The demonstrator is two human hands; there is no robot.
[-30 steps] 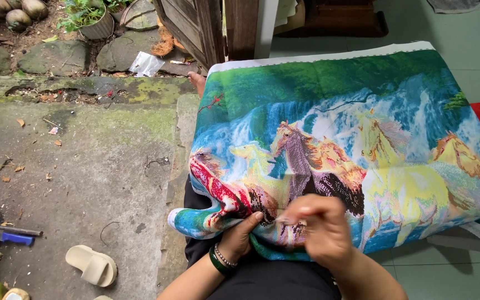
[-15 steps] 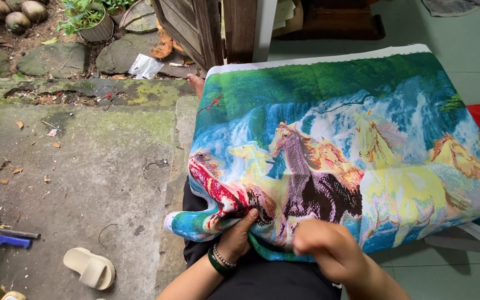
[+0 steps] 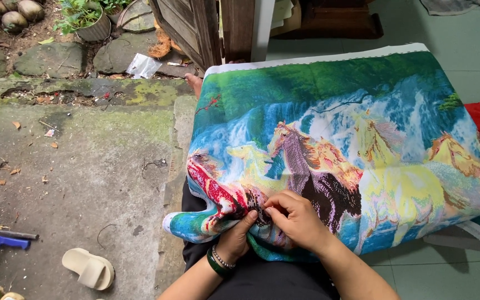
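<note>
Head view: a sandal [image 3: 88, 268] lies on the concrete floor [image 3: 84, 166]. The left hand [image 3: 235, 238] grips the cloth's [image 3: 329, 139] lower edge from beneath, fingers closed on it. The right hand [image 3: 298, 219] pinches the stitched face, fingertips together. The cloth drapes over the lap: soft, light, limp, best held at the edge.

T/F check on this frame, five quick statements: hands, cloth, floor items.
1. Both hands meet on the colourful horse-picture embroidered cloth. True.
2. The left hand wears no wristbands. False: a green bangle and a beaded bracelet circle the wrist.
3. The right hand hangs off the cloth. False: it rests on it.
4. A cream rubber sandal lies on the concrete. True.
5. A blue-handled tool lies at left. True.
</note>
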